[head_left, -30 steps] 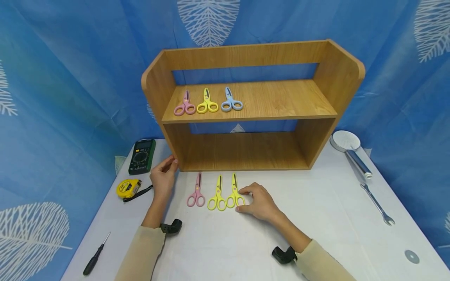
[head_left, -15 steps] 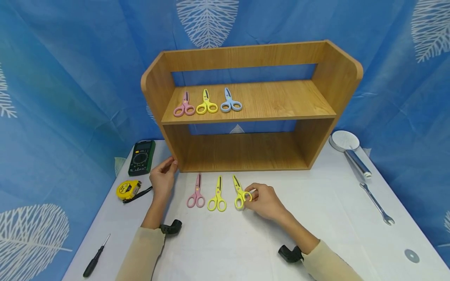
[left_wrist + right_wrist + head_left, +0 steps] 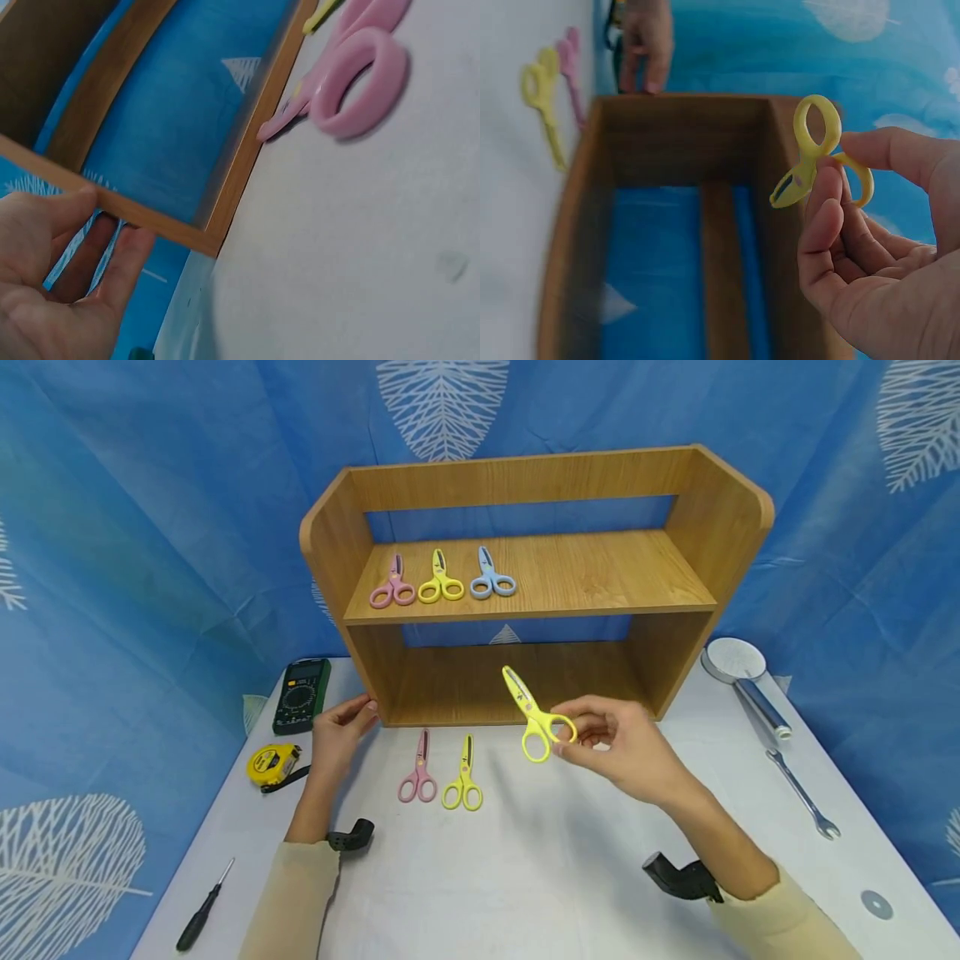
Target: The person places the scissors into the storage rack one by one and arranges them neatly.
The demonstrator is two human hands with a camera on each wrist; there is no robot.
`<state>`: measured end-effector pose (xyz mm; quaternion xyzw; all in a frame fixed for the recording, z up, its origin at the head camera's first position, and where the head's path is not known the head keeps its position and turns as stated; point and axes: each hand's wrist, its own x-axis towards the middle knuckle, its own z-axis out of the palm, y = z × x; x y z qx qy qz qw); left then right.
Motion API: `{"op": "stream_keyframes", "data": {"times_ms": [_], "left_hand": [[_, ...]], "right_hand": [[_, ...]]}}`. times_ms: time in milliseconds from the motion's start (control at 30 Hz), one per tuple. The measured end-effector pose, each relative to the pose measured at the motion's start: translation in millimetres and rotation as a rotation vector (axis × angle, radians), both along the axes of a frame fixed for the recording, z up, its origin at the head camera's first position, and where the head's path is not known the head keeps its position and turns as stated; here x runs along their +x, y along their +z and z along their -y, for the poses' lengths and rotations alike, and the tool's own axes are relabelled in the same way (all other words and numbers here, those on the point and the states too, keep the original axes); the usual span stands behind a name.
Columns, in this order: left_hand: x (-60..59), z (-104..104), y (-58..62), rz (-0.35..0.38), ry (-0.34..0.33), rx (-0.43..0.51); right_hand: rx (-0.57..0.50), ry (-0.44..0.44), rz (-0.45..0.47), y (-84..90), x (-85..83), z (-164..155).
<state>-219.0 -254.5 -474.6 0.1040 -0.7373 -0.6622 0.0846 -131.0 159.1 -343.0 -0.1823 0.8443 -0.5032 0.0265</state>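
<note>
A small yellow plastic pair of scissors (image 3: 536, 715) is hanging in the air above the white table (image 3: 570, 860), just in front of the lower opening of the two-tier wooden shelf unit (image 3: 731, 518), blades pointing up and to the left. The right hand (image 3: 626, 747) is pinching it by one of its handle loops between thumb and fingertips (image 3: 826, 180), the other fingers curling loosely behind.

On the table just to the left, a second yellow pair of scissors (image 3: 463, 775) and a pink pair of scissors (image 3: 420, 772) are lying side by side, blades pointing toward the shelf unit. Further left, the left hand (image 3: 339, 737) is resting against the near left corner of the shelf unit, thumb and fingers lightly gripping its edge.

On the upper shelf, a pink, a yellow and a blue pair of scissors (image 3: 491, 575) are lying in a row at the left.

At the left of the table are sitting a dark green multimeter (image 3: 302, 695), a yellow tape measure (image 3: 266, 763) and a black-handled screwdriver (image 3: 202, 917). At the right are lying a chrome shower head (image 3: 746, 681), a steel spanner (image 3: 804, 795) and a metal washer (image 3: 876, 905).
</note>
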Motion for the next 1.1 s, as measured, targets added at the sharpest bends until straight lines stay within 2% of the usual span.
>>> {"op": "stream_keyframes", "data": {"times_ms": [100,200,300,467,567,733,900,1100], "left_hand": [[-2.9,4,-2.9,0.032,-0.013,0.020],[-6.4,6,-7.3,0.057,-0.028,0.027],[-9.6,7,-10.7,0.078,-0.035,0.045],[-12.0,7,-12.1,0.089,-0.022,0.086],[-11.9,6,-12.0,0.083,-0.020,0.111],[-9.8,3,-12.8,0.079,-0.018,0.114],[-9.1,1,-16.2,0.065,-0.030,0.109],[-8.9,2,-12.3,0.068,-0.022,0.111]], "right_hand": [[-0.020,-0.041,-0.067,27.8,-8.9,-8],[-0.036,-0.111,-0.111,49.8,-24.7,-14],[-0.017,-0.195,-0.135,65.2,-46.1,-17],[0.053,-0.285,-0.111,81.7,-84.1,-14],[0.074,-0.304,-0.075,87.6,-103.4,-7],[0.093,-0.287,-0.004,90.2,-128.0,4],[0.183,-0.274,-0.022,86.5,-140.5,9],[0.271,-0.240,-0.058,83.7,-149.4,12]]}}
